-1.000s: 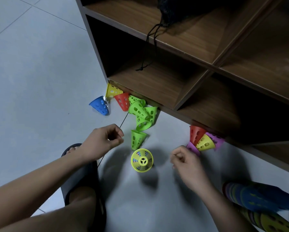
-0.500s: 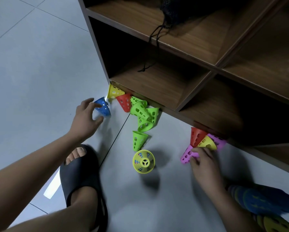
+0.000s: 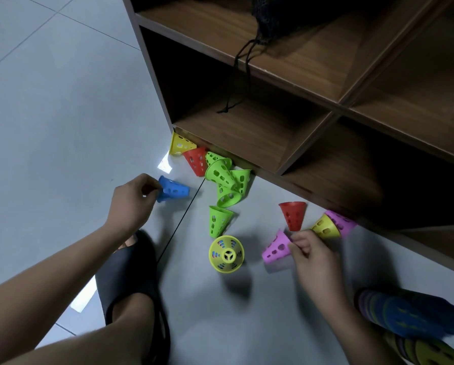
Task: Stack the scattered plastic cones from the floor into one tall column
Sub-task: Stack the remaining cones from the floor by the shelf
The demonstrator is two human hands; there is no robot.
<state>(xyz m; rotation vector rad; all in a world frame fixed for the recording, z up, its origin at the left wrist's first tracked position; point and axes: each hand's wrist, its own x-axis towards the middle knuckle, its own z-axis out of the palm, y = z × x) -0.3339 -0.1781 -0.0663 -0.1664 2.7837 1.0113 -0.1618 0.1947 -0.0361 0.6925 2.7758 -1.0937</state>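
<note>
Two hands work at once over the tiled floor (image 3: 62, 114). The left hand (image 3: 133, 198) pinches the blue cone (image 3: 173, 191) by its wide rim, and the right hand (image 3: 310, 255) is curled on the narrow end of the pink cone (image 3: 275, 249). Both cones lie on their sides, and I cannot tell whether either has left the tiles.

Between the hands stands the yellow cone (image 3: 226, 254), seen from above. Other colours show through its slots, so I judge it caps the column under way. Loose cones lie along the foot of the wooden shelf unit (image 3: 273, 143): a green cone (image 3: 218, 221), a tangle of green cones (image 3: 224, 177), and a red cone (image 3: 293, 216) standing on its narrow end.

I read these cones as thin, perforated plastic that is light, fairly stiff and smooth. A careless touch would send one skidding or rolling in an arc. I would grip at the rim or through a slot and lower each cone straight down, since a tall, light column tips easily.

At the lower right, a striped row of nested cones (image 3: 405, 317) is blurred and cut off by the frame edge, so I cannot count it. The green tangle hides how many cones it holds. A black mesh bag (image 3: 286, 19) on the upper shelf is cropped and in shadow. A dark slipper (image 3: 131, 272) sits by the left forearm.
</note>
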